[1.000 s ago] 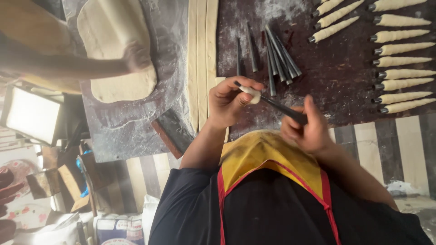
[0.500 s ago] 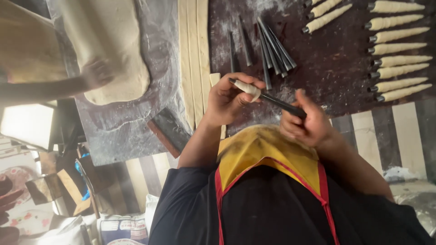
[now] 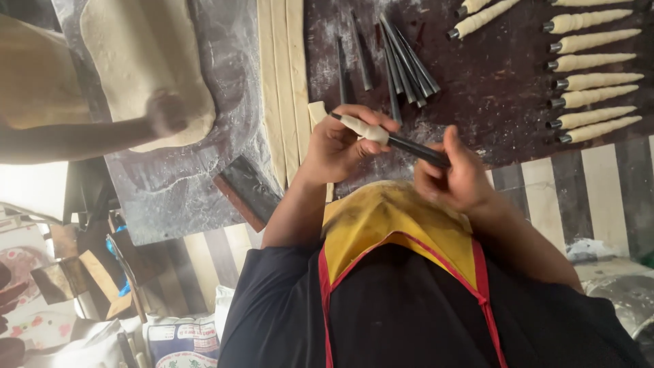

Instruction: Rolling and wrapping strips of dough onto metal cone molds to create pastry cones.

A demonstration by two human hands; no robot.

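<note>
A dark, flour-dusted worktop (image 3: 504, 116) fills the upper frame. On it lie a large slab of dough (image 3: 139, 61) at upper left, long dough strips (image 3: 281, 82) in the centre, a cluster of bare metal cone moulds (image 3: 402, 65), and dough-wrapped cones (image 3: 593, 75) in a row at upper right. A dark scraper (image 3: 248, 191) rests near the lower edge.

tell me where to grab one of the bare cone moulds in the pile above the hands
Take a bare cone mould by its wide open end, at the upper right of the fan. The narrow tips bunch together toward the top of the pile, while the wide ends spread apart with gaps a hand could come into from the tray side.
</note>
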